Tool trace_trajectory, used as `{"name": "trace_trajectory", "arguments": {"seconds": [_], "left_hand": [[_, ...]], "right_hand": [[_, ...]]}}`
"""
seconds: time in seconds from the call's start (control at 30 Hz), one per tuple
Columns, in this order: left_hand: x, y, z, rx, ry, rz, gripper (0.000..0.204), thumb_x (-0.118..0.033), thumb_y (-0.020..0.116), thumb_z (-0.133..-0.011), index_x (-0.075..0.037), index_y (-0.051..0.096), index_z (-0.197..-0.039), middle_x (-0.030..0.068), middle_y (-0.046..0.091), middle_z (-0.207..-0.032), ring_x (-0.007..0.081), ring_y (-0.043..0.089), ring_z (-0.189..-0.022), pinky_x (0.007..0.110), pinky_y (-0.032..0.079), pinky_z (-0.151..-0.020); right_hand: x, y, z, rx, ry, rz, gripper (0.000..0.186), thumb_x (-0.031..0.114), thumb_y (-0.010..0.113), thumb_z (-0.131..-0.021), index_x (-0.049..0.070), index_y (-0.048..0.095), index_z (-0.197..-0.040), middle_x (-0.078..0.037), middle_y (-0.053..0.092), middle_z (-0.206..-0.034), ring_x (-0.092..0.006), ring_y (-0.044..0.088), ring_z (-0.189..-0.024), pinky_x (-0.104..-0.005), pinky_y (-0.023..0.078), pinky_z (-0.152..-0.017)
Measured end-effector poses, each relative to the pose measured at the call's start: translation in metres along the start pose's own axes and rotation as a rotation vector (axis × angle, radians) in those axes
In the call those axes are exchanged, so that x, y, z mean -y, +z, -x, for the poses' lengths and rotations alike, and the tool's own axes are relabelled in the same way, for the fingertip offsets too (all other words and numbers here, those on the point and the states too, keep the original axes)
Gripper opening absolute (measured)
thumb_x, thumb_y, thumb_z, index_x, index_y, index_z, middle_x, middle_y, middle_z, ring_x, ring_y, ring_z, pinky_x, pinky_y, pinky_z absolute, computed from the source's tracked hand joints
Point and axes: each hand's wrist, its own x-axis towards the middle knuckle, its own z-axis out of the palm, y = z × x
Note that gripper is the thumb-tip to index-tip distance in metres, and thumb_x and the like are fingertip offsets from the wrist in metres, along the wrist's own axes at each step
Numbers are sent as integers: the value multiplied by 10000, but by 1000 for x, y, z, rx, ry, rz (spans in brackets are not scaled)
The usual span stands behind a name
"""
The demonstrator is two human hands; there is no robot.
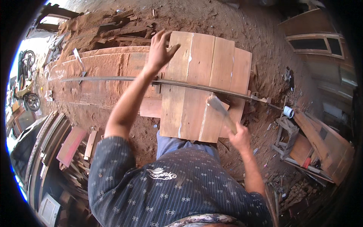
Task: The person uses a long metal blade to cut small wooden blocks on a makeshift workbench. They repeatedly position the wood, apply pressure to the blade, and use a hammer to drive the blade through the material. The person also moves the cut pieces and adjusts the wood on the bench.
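Observation:
Several pale reddish planks [197,56] lie side by side as a panel below me, with a long straight bar [187,84] laid across them and wooden blocks near its right end. My left hand [159,53] is at the panel's upper left corner, fingers and thumb apart; whether it touches the wood I cannot tell. My right hand [240,138] grips the wooden handle of a hammer-like tool [230,121], blurred, whose greyish head is over the planks just below the bar. Pale streaks run along some joints between the planks.
A long, sawdust-covered workbench [98,64] extends left. Scrap wood [124,28] lies behind it. Stacked boards [72,143] stand lower left, a motorbike [28,83] at far left. At right are a white cylindrical container [288,111], leaning panels [321,143] and framed wooden pieces [310,43].

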Motion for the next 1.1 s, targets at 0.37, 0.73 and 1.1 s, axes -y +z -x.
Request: {"name": "trace_trajectory", "arguments": {"seconds": [0.37, 0.73, 1.1], "left_hand": [[-132, -6, 363, 211, -771, -238, 1184, -650, 829, -691, -77, 277, -1568, 309, 282, -1560, 459, 282, -1449, 549, 240, -1186], [-173, 63, 483, -549, -1568, 359, 1339, -525, 936, -640, 43, 163, -1575, 299, 339, -1538, 386, 378, -1422, 479, 391, -1138], [-189, 96, 454, -862, -1432, 1241, 472, -550, 662, -952, -131, 677, -1170, -25, 667, -1096, 161, 603, -941, 373, 471, -880]], "right_hand": [[-49, 89, 9, 20, -237, -29, 458, 371, 667, -938, -25, 601, -1156, -246, 692, -1035, -430, 696, -926, -518, 558, -762], [-133, 96, 24, -118, -592, 158, 603, 216, 770, -849, 17, 479, -1338, -209, 545, -1122, -378, 580, -1071, -455, 508, -915], [-198, 63, 32, 5, -626, 201, 599, 336, 692, -920, -2, 463, -1357, -258, 606, -1132, -435, 652, -1014, -494, 561, -857]]}}
